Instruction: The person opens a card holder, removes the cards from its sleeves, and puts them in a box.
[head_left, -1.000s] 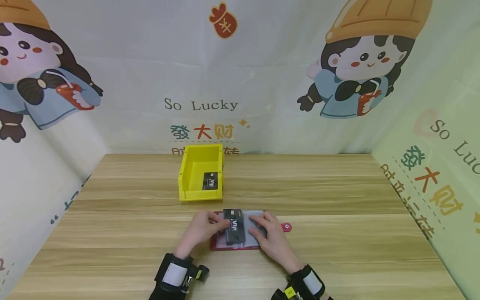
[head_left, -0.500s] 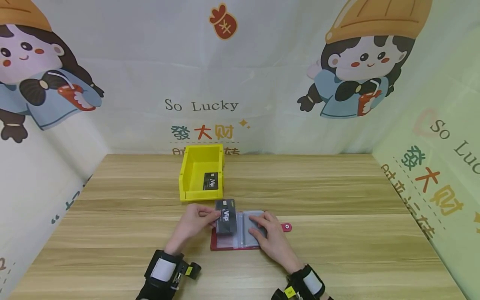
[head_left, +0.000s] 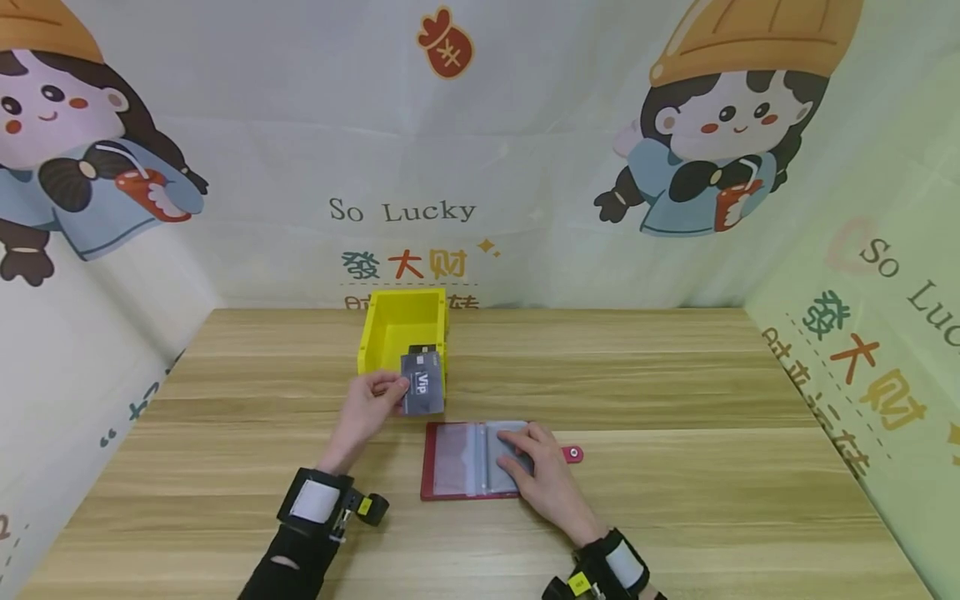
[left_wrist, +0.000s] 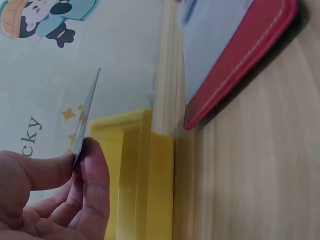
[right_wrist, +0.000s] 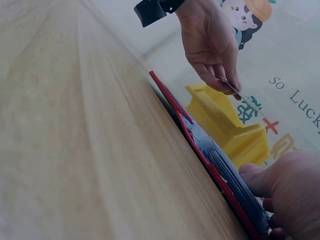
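Head view: left hand (head_left: 367,408) — pinching dark Vip card (head_left: 424,386) near yellow bin (head_left: 386,333); right hand (head_left: 546,473) — fingers loosely spread, resting on unfolded red card holder (head_left: 463,462).

The held card (head_left: 422,385) hides the near part of the black card (head_left: 422,348) in the yellow bin (head_left: 384,333). The right hand (head_left: 553,482) covers part of the red card holder (head_left: 456,462), cut off in the left wrist view.

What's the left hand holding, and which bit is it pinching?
The left hand pinches a card by its left edge, about midway along, as seen in the head view.
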